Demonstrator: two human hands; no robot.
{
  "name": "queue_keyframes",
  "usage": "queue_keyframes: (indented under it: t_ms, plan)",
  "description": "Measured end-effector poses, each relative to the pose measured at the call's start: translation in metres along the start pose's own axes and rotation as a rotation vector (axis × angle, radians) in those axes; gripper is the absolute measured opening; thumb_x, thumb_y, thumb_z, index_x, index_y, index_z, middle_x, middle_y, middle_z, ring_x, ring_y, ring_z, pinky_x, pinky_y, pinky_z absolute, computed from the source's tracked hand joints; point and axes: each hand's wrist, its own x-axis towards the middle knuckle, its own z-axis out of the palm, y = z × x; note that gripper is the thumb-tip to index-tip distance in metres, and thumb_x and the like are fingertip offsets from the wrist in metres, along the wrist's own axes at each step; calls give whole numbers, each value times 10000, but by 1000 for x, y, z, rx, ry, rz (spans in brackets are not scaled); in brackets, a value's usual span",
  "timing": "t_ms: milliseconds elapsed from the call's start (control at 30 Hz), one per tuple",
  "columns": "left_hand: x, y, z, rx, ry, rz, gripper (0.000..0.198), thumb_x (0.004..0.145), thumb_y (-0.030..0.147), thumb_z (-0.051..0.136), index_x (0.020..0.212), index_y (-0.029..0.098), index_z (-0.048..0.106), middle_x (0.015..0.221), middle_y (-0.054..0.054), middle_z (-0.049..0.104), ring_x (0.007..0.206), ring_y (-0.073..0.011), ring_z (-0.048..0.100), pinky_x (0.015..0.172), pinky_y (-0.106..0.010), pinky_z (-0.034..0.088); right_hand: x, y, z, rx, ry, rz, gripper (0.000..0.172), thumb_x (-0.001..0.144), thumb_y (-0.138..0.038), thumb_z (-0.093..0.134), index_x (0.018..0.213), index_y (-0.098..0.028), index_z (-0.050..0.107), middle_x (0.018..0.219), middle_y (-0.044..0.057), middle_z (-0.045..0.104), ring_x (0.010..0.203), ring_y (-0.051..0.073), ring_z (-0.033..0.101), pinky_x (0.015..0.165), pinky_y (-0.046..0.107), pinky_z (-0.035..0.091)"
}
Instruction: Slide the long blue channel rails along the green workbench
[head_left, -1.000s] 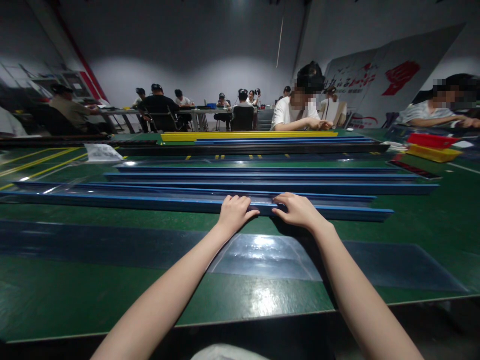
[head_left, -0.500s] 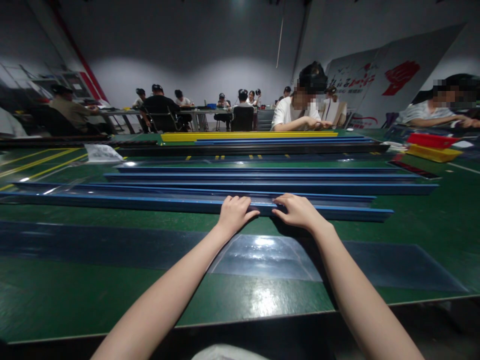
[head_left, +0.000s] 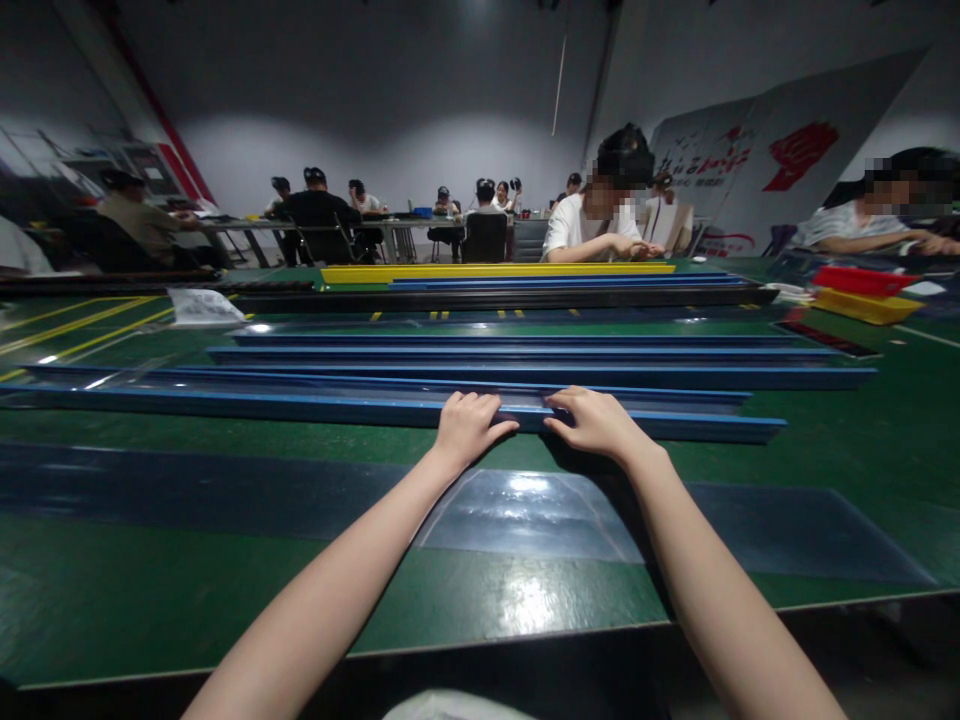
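Observation:
A long blue plastic channel strip [head_left: 300, 408] lies across the green table in front of me. My left hand [head_left: 469, 425] rests on its near rail, fingers bent over the top edge and thumb pointing right along the near side. A short gap to the right, my right hand [head_left: 592, 418] grips the same rail, its fingers over the edge and its thumb on the near face. The fingertips of both hands are partly hidden behind the rail. Closer to me, a flat clear plastic sheet [head_left: 795, 525] lies under my forearms.
More blue strips [head_left: 787, 377] lie parallel beyond, then a black strip [head_left: 525, 298] and a yellow strip [head_left: 495, 272]. Red [head_left: 862, 280] and yellow trays [head_left: 870, 306] stand at the right. A co-worker [head_left: 592, 220] sits across the table [head_left: 420, 595]; several people work further back.

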Motion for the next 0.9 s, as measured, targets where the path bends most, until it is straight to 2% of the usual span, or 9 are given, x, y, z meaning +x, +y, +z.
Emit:
queue_keyframes:
  t_ms: [367,900]
  plan:
    - [1,0,1,35,-18,4,405,802,552,453,883,184,601,838,-41,674,760,-188,570,656,-309,298,1,2,3,-7,16,-20,331,812,-385,443,1008,-186,620,1052,88,634,1006,209,557,824,276,400]
    - [-1,0,3,60,9,25,398,810,537,452,910,174,581,896,-51,659,802,-204,554,685,-324,308,1,-1,-1,6,-3,1,331,813,-381,460,1042,-196,611,1051,81,630,990,202,552,798,267,393]
